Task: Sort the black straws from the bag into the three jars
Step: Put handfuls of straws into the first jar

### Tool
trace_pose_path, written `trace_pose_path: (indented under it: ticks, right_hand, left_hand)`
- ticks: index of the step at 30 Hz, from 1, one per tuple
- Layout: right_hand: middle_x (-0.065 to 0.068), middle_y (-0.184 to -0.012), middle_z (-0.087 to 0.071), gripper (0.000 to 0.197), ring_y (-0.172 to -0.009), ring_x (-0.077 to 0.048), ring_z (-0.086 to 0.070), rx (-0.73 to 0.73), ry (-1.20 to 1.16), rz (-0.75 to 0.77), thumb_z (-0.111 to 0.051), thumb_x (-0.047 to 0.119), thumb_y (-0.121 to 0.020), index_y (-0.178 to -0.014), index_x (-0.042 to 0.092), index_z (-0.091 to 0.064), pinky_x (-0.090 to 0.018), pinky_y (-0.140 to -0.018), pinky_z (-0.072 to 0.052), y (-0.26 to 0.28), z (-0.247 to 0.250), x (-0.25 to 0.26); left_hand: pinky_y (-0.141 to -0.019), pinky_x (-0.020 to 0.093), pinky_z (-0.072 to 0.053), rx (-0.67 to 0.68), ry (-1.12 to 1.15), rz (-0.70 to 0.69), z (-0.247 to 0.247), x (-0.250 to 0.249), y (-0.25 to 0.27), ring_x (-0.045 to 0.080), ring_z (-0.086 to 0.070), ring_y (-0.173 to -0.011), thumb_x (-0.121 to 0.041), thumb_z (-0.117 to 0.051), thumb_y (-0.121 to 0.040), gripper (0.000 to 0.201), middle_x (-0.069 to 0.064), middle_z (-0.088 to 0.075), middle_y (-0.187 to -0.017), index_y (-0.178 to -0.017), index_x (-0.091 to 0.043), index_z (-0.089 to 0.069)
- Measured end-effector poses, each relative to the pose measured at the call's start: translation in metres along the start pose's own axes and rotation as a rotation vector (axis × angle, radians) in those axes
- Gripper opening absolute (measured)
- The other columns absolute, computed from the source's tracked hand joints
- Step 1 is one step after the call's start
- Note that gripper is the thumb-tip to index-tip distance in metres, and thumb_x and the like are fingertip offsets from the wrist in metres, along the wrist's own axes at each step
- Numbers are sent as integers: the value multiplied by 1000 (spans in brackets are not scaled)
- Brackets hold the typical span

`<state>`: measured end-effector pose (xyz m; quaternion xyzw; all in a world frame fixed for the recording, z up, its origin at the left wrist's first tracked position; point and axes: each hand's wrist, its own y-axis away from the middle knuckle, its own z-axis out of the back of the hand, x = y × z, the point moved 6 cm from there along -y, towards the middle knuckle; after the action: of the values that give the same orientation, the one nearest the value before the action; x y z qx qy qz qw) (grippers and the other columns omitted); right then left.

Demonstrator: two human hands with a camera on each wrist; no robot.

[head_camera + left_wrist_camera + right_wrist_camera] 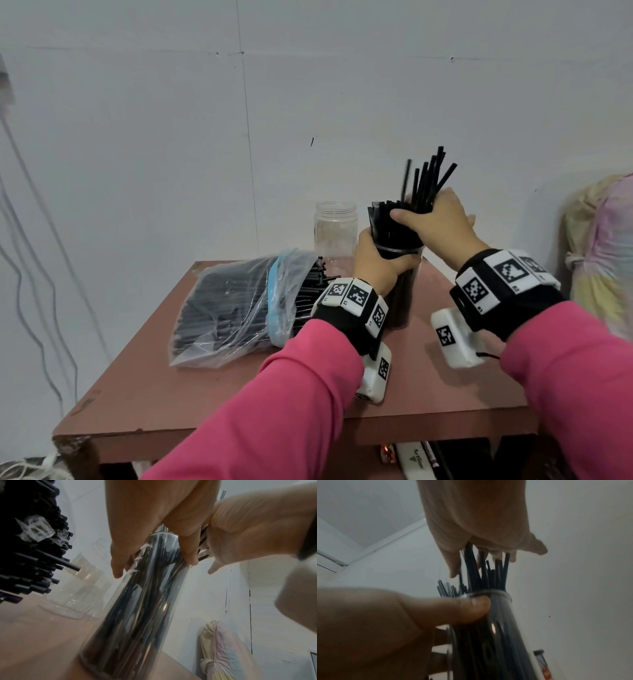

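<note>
A tall clear jar (403, 301) packed with black straws stands on the brown table (212, 387). My left hand (376, 263) grips it just under the rim, thumb on the front (471, 607). My right hand (436, 216) holds a bunch of black straws (428, 178) over the jar's mouth, their lower ends among the straws in the jar (496, 635). An empty clear jar (335, 229) stands behind to the left. The clear bag of black straws (236, 308) lies on its side at the left, its open end toward the jars. I see no third jar clearly.
A pastel cloth bundle (603, 253) sits right of the table against the wall. Cables (30, 260) hang down the wall at the left. Boxes and other items (421, 459) lie under the table. The white wall stands directly behind the jars.
</note>
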<state>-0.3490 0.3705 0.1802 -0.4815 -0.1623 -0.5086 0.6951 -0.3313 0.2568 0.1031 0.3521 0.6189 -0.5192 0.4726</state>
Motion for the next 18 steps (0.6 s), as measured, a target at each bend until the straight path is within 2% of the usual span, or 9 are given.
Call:
trace_pose_path:
  ticks: [1,2,4,5,8,10,12,16,18]
  right_hand:
    - [8,-118,-55,53,-126,-19,-47,-18,-148,34,-76,40,-74,-116,23,-50,-45,-113,-30,1,4,9]
    - [6,-126,-52,65,-123,-15,-48,-39,-270,82,-78,31,-76,-129,23,-41,-37,-109,-35,2,9,17]
    - [1,-146,-37,81,-130,-12,-42,-100,-363,206,-76,20,-81,-143,30,-24,-30,-107,-36,3,19,33]
    - [0,-147,-36,82,-130,-12,-44,-136,-361,259,-73,16,-83,-144,35,-22,-27,-104,-39,4,24,40]
    - [6,-125,-54,66,-107,-4,-56,-191,-292,320,-62,7,-87,-139,36,-33,-11,-82,-46,0,26,48]
    - [8,-104,-64,56,-89,0,-58,-155,-246,285,-58,2,-86,-132,30,-42,-16,-75,-49,-3,18,43]
    - [6,-92,-65,64,-83,-2,-60,-81,-220,233,-57,-3,-83,-134,31,-38,-18,-71,-47,-4,9,34]
    - [3,-97,-59,91,-88,-6,-59,-1,-205,248,-66,-2,-80,-141,49,-21,-14,-73,-43,3,4,27]
    - [3,-104,-56,74,-93,-9,-57,-30,-172,264,-68,8,-81,-134,48,-34,-18,-78,-45,5,9,30]
  left_hand:
    - [-86,28,-48,0,-3,-4,0,1,-1,20,-60,-104,-8,-81,-73,66,7,-61,-119,-126,-15,-42]
    - [-87,28,-47,2,-5,-6,0,2,-2,19,-60,-104,-8,-81,-73,66,6,-60,-119,-126,-15,-42]
    - [-88,28,-46,2,-11,-10,-1,4,-3,18,-58,-106,-8,-81,-73,67,5,-59,-120,-127,-14,-42]
    - [-89,28,-46,1,-13,-10,-1,4,-4,18,-58,-106,-8,-81,-72,67,5,-59,-121,-127,-14,-42]
    - [-92,30,-46,4,-16,-6,-1,6,-5,19,-57,-109,-8,-81,-72,69,6,-58,-123,-129,-13,-41]
    - [-95,34,-48,3,-12,-9,-1,6,-5,20,-58,-111,-7,-81,-72,70,7,-58,-123,-129,-13,-41]
    - [-96,38,-49,7,-18,-16,-1,6,-5,22,-59,-110,-8,-82,-71,70,7,-58,-122,-128,-13,-41]
    - [-91,32,-49,20,-11,-18,0,5,-6,20,-60,-106,-8,-81,-73,67,7,-59,-121,-127,-14,-41]
    - [-90,29,-48,19,-12,-20,0,6,-6,19,-59,-106,-7,-80,-74,68,6,-59,-121,-129,-13,-41]
